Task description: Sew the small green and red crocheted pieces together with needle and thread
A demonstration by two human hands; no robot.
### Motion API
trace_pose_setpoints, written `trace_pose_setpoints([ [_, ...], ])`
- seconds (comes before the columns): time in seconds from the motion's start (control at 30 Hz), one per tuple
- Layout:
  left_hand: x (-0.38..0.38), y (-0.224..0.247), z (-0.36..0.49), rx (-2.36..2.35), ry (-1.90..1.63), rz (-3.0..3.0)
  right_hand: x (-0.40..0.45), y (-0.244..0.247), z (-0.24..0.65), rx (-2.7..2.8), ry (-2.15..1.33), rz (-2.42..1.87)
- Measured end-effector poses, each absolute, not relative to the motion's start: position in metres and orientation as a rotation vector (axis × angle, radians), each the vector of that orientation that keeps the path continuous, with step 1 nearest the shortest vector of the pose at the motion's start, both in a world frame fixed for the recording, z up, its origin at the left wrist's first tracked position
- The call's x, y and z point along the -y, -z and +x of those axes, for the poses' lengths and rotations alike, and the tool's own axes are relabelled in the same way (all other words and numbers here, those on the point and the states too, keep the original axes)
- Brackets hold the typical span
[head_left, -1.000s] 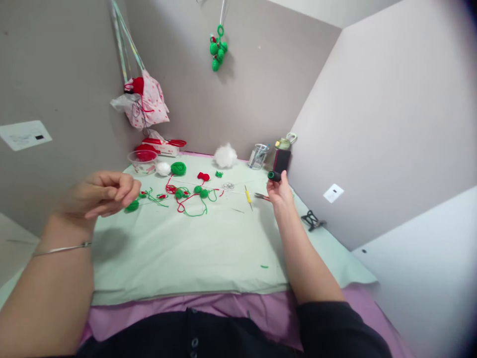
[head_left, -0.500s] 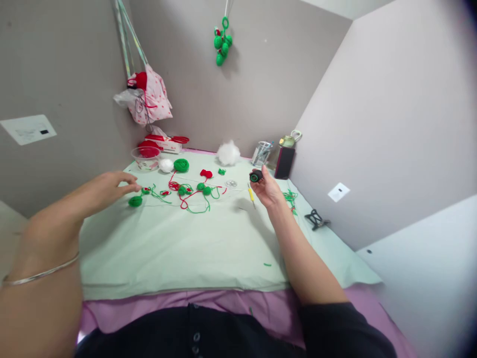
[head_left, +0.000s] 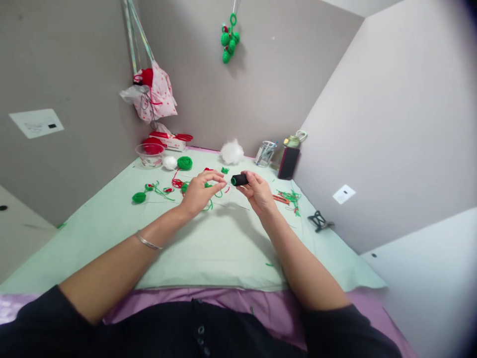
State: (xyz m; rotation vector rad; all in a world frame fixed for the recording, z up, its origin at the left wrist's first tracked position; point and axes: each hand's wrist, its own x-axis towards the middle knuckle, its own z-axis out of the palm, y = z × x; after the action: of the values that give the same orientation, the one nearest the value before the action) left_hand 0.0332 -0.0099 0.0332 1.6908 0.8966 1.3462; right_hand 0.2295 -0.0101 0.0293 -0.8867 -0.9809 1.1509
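Observation:
A spool of black thread (head_left: 240, 180) with a green core end is held above the table by my right hand (head_left: 260, 193), its fingers and thumb closed around one end. My left hand (head_left: 201, 191) is just left of the spool, thumb and fingertips drawn together in a pinch. Whatever those fingertips hold is too fine to make out. Below and behind the left hand lie red yarn (head_left: 177, 183) and green crocheted pieces, partly covered by it. A green crocheted ball (head_left: 139, 198) with loose yarn tails lies farther left.
Along the back stand a clear plastic tub (head_left: 149, 156), a green yarn ball (head_left: 185, 163), white stuffing (head_left: 231, 151), a clear cup (head_left: 266, 153) and a phone (head_left: 289, 163). Green yarn scraps (head_left: 292, 198) and a black stand (head_left: 319, 221) are at right. A pink bag (head_left: 160, 92) hangs at left.
My left hand has moved right, from beside the green ball to the spool. The right hand has come slightly left and turned the spool sideways. The view has shifted a little.

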Motion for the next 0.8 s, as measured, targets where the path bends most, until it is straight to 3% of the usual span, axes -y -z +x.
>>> trace_pose_setpoints([
  [0.57,0.007,-0.010,0.028,-0.806,-1.217,1.349,0.025,-0.026,0.203,1.300,-0.764,-0.913],
  [0.8,0.002,-0.011,0.027,-0.745,-1.266,1.151,0.024,-0.026,0.205,1.315,-0.846,-0.919],
])
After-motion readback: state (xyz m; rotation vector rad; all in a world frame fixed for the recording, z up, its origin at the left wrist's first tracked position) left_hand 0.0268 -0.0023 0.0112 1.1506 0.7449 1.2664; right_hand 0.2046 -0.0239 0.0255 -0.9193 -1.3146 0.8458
